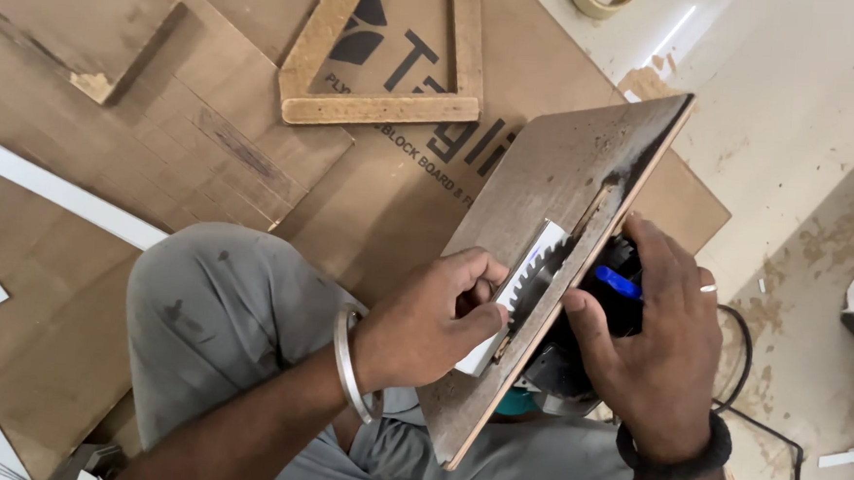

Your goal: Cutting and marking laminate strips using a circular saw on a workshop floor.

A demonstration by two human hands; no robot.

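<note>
Brown plywood sheets cover the floor [208, 151]. The left hand [427, 323] pinches a small white strip [517, 293] against the toothed saw blade [542, 270]; the right hand [651, 339] wraps the black saw motor [598, 322] beneath the tilted brown board [547, 178], steadying it.

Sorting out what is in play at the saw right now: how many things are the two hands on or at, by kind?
Hands: 2, left hand and right hand
Boards mounted on the saw: 1, brown board
Toothed saw blades: 1, blade
White strips held at the blade: 1, white strip
Black saw bodies under the board: 1, saw body
Total: 6
</note>
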